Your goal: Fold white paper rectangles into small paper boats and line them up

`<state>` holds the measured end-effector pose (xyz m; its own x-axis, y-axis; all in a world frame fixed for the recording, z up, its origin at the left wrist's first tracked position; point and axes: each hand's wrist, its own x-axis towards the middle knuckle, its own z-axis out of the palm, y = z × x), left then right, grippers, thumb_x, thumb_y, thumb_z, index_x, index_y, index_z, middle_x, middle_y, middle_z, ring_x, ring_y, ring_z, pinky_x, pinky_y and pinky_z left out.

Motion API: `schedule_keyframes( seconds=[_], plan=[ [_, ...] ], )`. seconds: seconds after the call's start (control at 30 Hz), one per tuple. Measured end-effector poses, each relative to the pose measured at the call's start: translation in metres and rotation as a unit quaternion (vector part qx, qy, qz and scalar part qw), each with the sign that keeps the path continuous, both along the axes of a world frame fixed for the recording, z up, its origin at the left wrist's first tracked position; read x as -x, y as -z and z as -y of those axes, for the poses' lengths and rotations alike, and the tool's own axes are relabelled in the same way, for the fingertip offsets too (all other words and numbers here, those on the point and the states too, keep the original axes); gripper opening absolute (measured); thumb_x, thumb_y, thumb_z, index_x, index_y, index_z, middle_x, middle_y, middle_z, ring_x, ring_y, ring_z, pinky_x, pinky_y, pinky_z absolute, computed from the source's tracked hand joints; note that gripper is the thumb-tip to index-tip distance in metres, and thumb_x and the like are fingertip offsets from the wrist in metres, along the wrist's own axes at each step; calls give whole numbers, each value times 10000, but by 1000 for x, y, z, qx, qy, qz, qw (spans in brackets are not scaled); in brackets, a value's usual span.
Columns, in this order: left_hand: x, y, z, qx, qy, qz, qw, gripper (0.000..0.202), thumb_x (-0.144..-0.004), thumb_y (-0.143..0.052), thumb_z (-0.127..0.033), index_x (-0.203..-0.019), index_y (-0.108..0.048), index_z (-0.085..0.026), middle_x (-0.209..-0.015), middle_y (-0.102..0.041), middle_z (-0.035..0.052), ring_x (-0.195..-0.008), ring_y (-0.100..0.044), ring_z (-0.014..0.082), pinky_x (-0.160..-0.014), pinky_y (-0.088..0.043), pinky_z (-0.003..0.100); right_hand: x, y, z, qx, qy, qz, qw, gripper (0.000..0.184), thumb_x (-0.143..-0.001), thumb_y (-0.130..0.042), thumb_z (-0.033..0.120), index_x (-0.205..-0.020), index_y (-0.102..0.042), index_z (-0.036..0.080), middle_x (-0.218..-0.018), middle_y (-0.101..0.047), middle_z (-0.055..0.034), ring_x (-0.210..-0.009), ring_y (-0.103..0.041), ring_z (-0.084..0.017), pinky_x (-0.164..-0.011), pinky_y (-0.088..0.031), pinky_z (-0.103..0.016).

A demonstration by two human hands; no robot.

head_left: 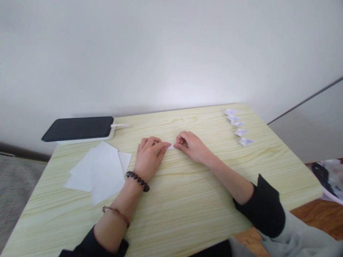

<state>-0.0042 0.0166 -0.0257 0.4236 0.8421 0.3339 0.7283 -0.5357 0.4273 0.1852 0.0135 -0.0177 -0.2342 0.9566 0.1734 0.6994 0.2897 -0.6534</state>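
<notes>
A small folded piece of white paper (170,146) sits between my hands near the middle of the table. My left hand (150,154) pinches its left end between thumb and fingertips; a dark bead bracelet circles that wrist. At the other end, the thumb and curled fingers of my right hand (191,145) press on the paper. Most of the folded piece is hidden by the fingertips. Beside my left wrist lie several loose white paper sheets (107,167), overlapping one another. Over to the right, several small folded paper boats (241,132) stand in a row.
A black tablet-like device (80,128) rests on a white base at the table's back left, a white cable (121,125) plugged into its right side. The pale wooden table (171,207) meets a white wall (171,53). A bin with a bag (331,178) stands off the right edge.
</notes>
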Motion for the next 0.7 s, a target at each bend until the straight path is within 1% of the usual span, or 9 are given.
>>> schedule_keyframes(
  seconds=[0.17,0.27,0.4,0.47,0.57,0.63,0.7],
  plan=[
    [0,0,1,-7,-8,-20,1000,186,-880,-554,-254,-956,-717,-297,-948,-610,47,-942,-482,245,-828,-415,407,1,-1,-2,33,4,-5,999,140,-793,-661,186,-714,-546,174,-668,-556,21,-660,-482,-123,-630,-340,-250],
    [1,1,0,-13,3,-15,1000,193,-890,-541,-265,-967,-715,-296,-967,-621,46,-962,-492,242,-839,-424,413,1,2,-1,-6,7,-3,1000,133,-805,-660,219,-740,-553,173,-714,-577,6,-706,-498,-134,-669,-358,-260],
    [6,3,-6,-33,40,3,999,213,-851,-607,-328,-1033,-698,-264,-1024,-635,47,-984,-503,236,-886,-440,416,-3,6,3,-51,-9,-4,999,99,-849,-612,245,-790,-573,176,-750,-589,-6,-725,-511,-138,-687,-379,-263],
    [9,5,-9,-47,61,16,997,216,-868,-586,-298,-1039,-692,-221,-964,-651,55,-944,-521,223,-862,-463,391,-6,6,4,-67,-30,0,997,85,-871,-582,257,-842,-593,178,-807,-602,-20,-746,-524,-139,-701,-394,-265],
    [11,7,-11,-65,67,26,995,215,-906,-522,-265,-1011,-691,-183,-904,-659,61,-894,-537,212,-824,-482,370,-8,5,4,-82,-58,1,995,98,-879,-571,260,-929,-608,184,-912,-609,-41,-809,-553,-146,-729,-419,-265],
    [11,7,-11,-73,62,26,995,222,-920,-495,-256,-992,-686,-169,-893,-663,63,-872,-544,207,-811,-489,365,-7,5,4,-89,-69,3,994,104,-880,-571,258,-947,-614,190,-921,-612,-40,-809,-565,-143,-725,-428,-259],
    [10,5,-10,-82,63,24,994,220,-927,-479,-244,-961,-679,-157,-879,-668,63,-859,-552,205,-800,-495,360,-6,6,3,-96,-67,8,993,111,-882,-575,281,-930,-622,193,-897,-617,-33,-751,-567,-131,-686,-429,-248]
  ],
)
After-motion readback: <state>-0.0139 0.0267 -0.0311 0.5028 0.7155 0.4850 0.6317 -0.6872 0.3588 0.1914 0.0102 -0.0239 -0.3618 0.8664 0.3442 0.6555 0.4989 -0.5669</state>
